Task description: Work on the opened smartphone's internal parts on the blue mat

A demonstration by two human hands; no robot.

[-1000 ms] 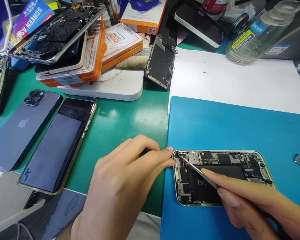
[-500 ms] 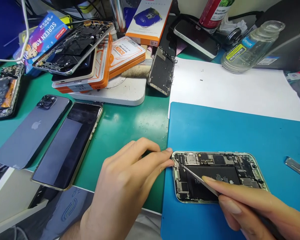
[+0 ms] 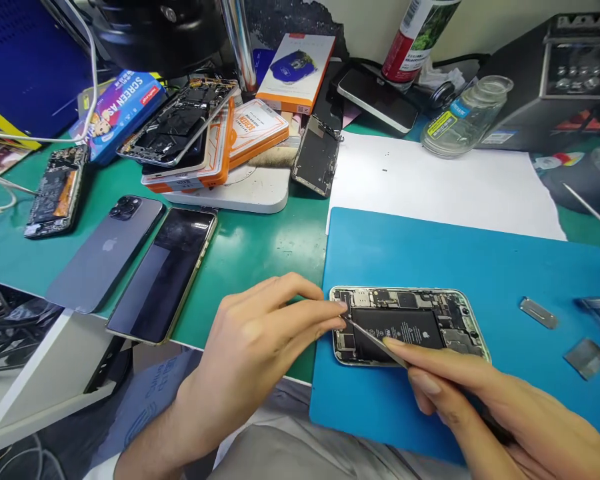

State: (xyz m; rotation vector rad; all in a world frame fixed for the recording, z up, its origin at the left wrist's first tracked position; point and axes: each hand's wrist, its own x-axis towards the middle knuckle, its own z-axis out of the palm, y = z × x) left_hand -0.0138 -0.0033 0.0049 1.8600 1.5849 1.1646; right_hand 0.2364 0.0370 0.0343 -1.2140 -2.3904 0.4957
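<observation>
An opened phone (image 3: 420, 300) lies flat on the blue mat, its battery and circuit board exposed. My right hand (image 3: 460, 387) grips slim metal tweezers (image 3: 375, 341), which slant over the battery with their tip at the phone's left end. Close to that tip, my left hand (image 3: 270, 340) has its thumb and fingertips pinched together over the phone's left end. Whatever may be between those fingertips is too small or hidden to make out. The right hand covers the phone's lower right part.
On the blue mat (image 3: 405, 253) lie a small metal plate (image 3: 539, 312) and a grey square piece (image 3: 587, 358). Two phones, a grey one (image 3: 105, 253) and a black-screened one (image 3: 165, 273), rest at left. Behind them are stacked boxes (image 3: 260, 137), a loose screen (image 3: 317, 157) and a glass jar (image 3: 467, 120).
The camera view has shifted, showing more of the mat's right side. My left fingertips have moved from the phone's left edge inward over it, up to the tweezers' tip.
</observation>
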